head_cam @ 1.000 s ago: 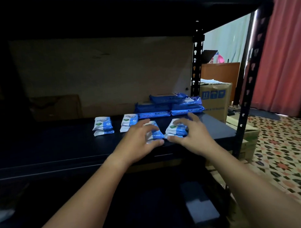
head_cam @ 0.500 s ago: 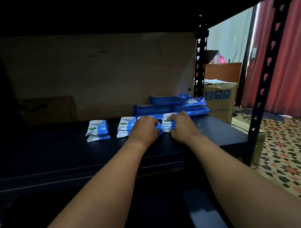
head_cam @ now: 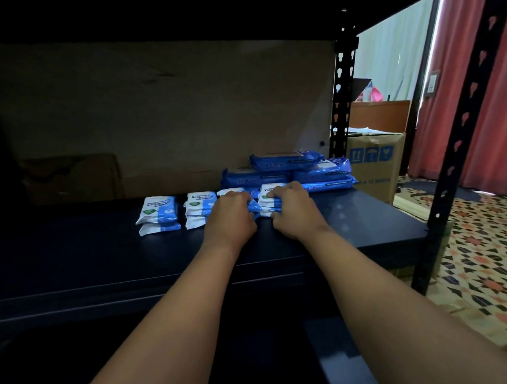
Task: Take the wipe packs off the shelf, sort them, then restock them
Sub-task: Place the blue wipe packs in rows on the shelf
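On the dark shelf board [head_cam: 90, 255], furthest left, two small white-and-blue wipe packs lie stacked one on the other as the leftmost stack [head_cam: 158, 215], untouched and apart from both hands. Just to its right stands a second stack of small packs [head_cam: 199, 209], its right edge partly hidden by the left hand [head_cam: 231, 217]. That hand lies knuckles-up with its fingers curled over the top and its thumb low at the front of a third stack of small packs [head_cam: 254, 210], of which only a blue corner and a white sliver behind the knuckles show. Close beside it, the right hand [head_cam: 294, 212] grips a fourth stack of small packs [head_cam: 271, 201]: its fingers bend over the upper pack from behind and the thumb presses in at the lower front edge, so the packs sit clamped between them. The two hands are nearly touching at the thumbs. Behind the hands, toward the back right of the shelf, larger blue wipe packs [head_cam: 312, 174] are piled in several layers, near the black slotted upright [head_cam: 342, 102]. Further right, beyond the rack, stand a cardboard box [head_cam: 375, 164] and a red curtain [head_cam: 450, 98] over a patterned floor [head_cam: 484, 255].
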Tool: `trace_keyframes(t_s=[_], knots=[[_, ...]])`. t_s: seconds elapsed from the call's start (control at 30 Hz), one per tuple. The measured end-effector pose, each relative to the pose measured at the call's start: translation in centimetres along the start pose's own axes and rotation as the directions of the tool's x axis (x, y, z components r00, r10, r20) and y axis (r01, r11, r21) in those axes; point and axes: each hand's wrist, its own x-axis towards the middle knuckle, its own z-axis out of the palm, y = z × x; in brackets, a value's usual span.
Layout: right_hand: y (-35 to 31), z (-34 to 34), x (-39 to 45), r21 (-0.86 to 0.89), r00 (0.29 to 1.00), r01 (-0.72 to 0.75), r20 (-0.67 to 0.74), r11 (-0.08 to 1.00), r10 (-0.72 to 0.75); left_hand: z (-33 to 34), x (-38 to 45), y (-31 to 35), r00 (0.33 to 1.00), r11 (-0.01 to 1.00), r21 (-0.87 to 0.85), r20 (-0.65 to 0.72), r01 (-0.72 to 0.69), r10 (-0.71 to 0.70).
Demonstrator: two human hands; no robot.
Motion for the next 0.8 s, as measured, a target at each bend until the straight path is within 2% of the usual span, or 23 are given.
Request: trace_keyframes(t_s=[0.3,0.8], knots=[[-0.6,-0.8,-0.9,0.08,0.998,0.062,-0.012,0.995,-0.061,-0.4,-0.8,-0.1,0.999,0.999,0.051,-0.035,0.02,-0.019],[-0.9,-0.8,-1.2,0.042,1.0,0.03,-0.011,0.999,-0.03,-0.6,-0.9,-0.1,0.999,0.995,0.097,-0.048,0.002,0.002]])
